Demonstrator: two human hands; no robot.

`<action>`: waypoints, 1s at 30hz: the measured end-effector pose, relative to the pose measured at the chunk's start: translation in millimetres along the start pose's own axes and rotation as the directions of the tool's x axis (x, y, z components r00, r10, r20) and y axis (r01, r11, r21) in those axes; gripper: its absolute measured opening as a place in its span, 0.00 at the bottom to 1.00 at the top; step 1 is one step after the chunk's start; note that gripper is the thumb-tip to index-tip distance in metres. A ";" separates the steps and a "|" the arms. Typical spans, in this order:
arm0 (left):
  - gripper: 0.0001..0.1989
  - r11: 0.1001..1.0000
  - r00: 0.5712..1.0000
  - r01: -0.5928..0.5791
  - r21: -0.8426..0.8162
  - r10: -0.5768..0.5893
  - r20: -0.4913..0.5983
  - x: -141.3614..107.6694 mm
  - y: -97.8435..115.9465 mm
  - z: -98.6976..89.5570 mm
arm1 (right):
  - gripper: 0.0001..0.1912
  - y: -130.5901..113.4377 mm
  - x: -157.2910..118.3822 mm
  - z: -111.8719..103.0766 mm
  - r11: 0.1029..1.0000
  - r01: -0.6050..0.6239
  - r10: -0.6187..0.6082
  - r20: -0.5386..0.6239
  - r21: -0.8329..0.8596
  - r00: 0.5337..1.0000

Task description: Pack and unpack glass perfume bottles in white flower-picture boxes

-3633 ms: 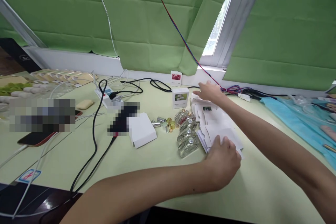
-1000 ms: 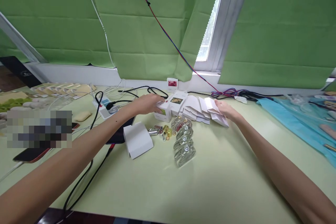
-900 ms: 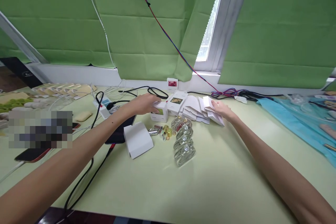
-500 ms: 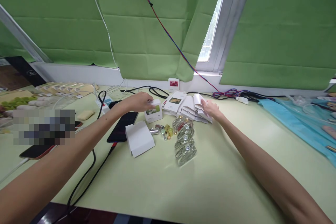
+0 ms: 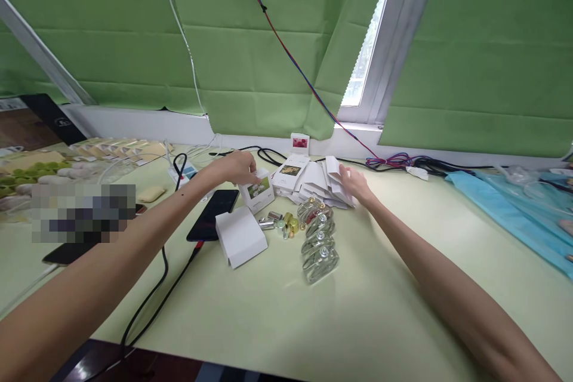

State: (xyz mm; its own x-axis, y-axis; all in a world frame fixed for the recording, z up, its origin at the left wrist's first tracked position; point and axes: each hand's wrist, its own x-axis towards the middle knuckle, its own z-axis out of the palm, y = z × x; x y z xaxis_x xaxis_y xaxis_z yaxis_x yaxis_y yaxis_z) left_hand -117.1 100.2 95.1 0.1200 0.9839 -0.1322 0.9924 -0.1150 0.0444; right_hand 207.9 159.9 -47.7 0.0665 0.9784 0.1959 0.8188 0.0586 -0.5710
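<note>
My left hand [image 5: 240, 168] is closed on the upper edge of a small white box [image 5: 260, 192] with a flower picture on its front, which leans a little. My right hand [image 5: 356, 184] rests with its fingers apart against the right side of a pile of folded white cartons [image 5: 316, 179]. A white carton with a yellow flower picture [image 5: 290, 171] lies at the pile's left. Closer to me, several clear glass bottles [image 5: 320, 245] stand in a row. Small silver and gold caps [image 5: 286, 224] lie left of them. A plain white box [image 5: 240, 237] lies below my left hand.
A black phone [image 5: 212, 215] with a cable lies under my left forearm. Beyond the pile, a small white box with a pink picture [image 5: 299, 143] stands by the wall. Dark cables [image 5: 430, 162] run along the back. Blue plastic sheeting [image 5: 501, 203] lies at the right.
The flower-picture box in my left hand has tilted and shifted slightly left. My right hand and the cartons beside it have moved slightly left. The camera view has turned slightly.
</note>
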 end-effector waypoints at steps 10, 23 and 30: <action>0.12 0.992 0.990 0.101 -0.074 -0.107 -0.091 -5.5 -10.6 -7.7 | 0.25 -41.1 -27.1 -23.7 0.980 0.132 -0.072 -0.354 0.148 0.932; 0.14 0.821 0.942 0.136 -0.554 -0.280 -0.184 -29.1 1.0 -44.2 | 0.57 -165.2 -55.7 -12.4 0.673 0.685 -0.718 0.023 0.278 0.696; 0.18 0.780 0.966 -0.012 -0.626 -0.153 -0.210 -42.6 27.5 -47.1 | 0.51 -143.2 -60.0 -34.8 0.672 0.710 -0.711 -0.082 0.210 0.698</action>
State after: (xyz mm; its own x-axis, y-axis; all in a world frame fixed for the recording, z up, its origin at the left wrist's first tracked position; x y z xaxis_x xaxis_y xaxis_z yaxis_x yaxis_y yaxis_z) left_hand -96.3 61.5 148.5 -0.0423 0.9964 0.0732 0.7546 -0.0162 0.6560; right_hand 106.5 85.9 50.1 -0.4894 0.6251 0.6080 0.4778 0.7755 -0.4127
